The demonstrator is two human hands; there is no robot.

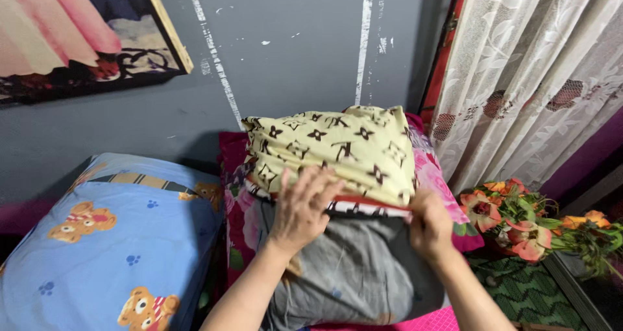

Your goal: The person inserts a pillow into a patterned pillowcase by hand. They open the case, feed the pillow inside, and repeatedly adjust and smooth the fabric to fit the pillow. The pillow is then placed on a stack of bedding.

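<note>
Grey cloth (357, 266) is lying nearest, spread over a pink floral pillow (241, 222). Its far edge is being pressed by the left hand (302, 208), fingers flat and spread, gripping nothing. Just right, the right hand (428, 226) is being curled around the edge of a folded stack, beneath a cream patterned cloth (337, 150). A blue bear-print pillow (110, 240) is lying left, flowers (513, 220) right.

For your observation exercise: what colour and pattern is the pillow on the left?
Head view: the pillow is blue, with cartoon bears and paw prints.
</note>
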